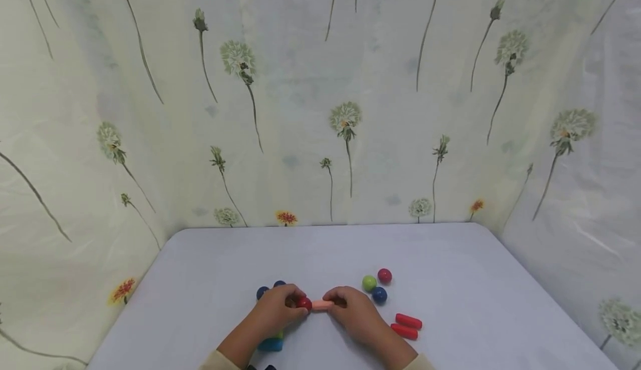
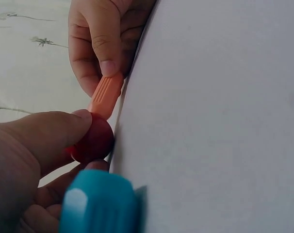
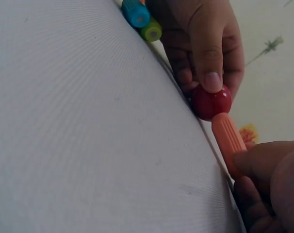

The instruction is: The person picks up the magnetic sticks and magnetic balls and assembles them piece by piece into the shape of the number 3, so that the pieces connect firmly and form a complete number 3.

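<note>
My left hand (image 1: 279, 305) pinches a glossy red ball (image 1: 304, 303) between thumb and fingers, low over the white table. From the other side my right hand (image 1: 353, 310) pinches the far end of an orange ridged rod (image 1: 321, 305). In the right wrist view the free tip of the orange rod (image 3: 228, 141) meets the red ball (image 3: 211, 103); whether they are joined I cannot tell. Beside the left hand lie a blue rod (image 1: 271, 344) and a green rod (image 3: 152, 32), partly hidden by that arm in the head view.
Two dark blue balls (image 1: 262, 292) sit beyond the left hand. Right of centre stand a green ball (image 1: 369, 282), a red ball (image 1: 384, 276) and a blue ball (image 1: 379, 295). Two red rods (image 1: 408, 321) lie by the right forearm. A flowered curtain (image 1: 300, 108) borders the table (image 1: 225, 253).
</note>
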`<state>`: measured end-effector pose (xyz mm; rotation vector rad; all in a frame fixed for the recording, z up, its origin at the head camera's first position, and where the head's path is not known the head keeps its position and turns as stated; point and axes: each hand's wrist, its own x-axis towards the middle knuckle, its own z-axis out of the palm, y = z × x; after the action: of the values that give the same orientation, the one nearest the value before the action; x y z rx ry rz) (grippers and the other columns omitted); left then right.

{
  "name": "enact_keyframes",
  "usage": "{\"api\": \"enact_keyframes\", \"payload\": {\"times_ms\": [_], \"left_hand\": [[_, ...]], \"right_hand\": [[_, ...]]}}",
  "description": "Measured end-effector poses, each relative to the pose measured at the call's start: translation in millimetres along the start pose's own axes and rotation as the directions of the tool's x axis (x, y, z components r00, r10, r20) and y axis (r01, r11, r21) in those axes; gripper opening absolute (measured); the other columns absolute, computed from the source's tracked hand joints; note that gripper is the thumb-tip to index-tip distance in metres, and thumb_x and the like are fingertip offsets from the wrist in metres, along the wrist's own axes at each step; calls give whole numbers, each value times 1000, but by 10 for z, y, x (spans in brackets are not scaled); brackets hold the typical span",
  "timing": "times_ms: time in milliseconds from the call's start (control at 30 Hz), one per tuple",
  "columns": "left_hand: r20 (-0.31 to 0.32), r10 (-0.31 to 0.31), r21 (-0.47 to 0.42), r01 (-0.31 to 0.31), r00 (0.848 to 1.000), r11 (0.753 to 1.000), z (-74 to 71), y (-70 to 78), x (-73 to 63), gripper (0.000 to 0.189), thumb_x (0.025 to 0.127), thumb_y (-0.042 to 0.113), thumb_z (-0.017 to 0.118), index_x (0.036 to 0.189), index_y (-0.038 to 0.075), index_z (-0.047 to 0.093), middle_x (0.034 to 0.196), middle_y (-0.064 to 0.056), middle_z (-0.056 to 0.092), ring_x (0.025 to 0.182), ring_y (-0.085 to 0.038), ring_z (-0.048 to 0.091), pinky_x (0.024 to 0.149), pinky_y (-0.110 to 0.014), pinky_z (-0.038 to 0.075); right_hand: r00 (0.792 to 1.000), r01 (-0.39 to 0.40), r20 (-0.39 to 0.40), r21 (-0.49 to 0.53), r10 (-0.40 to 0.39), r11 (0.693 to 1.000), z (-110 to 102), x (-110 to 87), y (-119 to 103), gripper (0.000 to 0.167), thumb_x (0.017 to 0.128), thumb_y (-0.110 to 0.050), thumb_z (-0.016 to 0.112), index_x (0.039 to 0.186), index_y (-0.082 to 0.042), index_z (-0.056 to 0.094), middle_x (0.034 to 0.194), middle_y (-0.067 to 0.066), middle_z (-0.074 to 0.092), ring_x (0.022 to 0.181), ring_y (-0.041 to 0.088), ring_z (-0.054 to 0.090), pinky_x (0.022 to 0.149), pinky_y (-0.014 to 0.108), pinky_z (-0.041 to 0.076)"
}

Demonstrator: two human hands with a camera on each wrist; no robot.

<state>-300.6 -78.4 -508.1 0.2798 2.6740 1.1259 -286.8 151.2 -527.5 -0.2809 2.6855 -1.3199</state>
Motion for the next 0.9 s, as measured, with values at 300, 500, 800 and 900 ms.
{"api": "enact_keyframes", "payload": {"times_ms": [300,500,800,900], "left_hand": [[-7,40,-47,-40,999,998,0,-34,-52,25,89,23,85,111,18,74,92,4,67,84,-17,59,76,-36,54],[-8,48,-54,-48,999,997,-3,-60,-62,25,89,23,85,110,18,73,92,4,67,85,-17,59,77,-36,54],[-9,50,-53,-51,999,997,33,-80,-43,24,88,26,86,109,21,74,91,6,66,85,-16,59,77,-34,54],[-16,45,-51,-45,999,998,10,-80,-46,24,88,25,86,108,21,73,91,5,66,85,-17,60,78,-35,55]], "right_hand": [[1000,2,-9,-3,-2,1000,-1,-15,-12,19,95,-27,78,113,-24,75,111,-5,71,106,19,64,96,49,57],[998,20,-57,17,-19,1000,35,-1,25,22,93,-30,80,112,-21,75,107,-6,72,101,16,65,93,45,59],[988,-11,-151,4,11,1000,-61,-96,-69,26,93,-28,80,116,-18,73,105,-6,71,99,14,66,86,36,61],[975,-17,-221,-16,13,1000,-118,-114,-91,24,93,-25,80,116,-20,73,105,-8,71,99,12,67,85,32,61]]}}
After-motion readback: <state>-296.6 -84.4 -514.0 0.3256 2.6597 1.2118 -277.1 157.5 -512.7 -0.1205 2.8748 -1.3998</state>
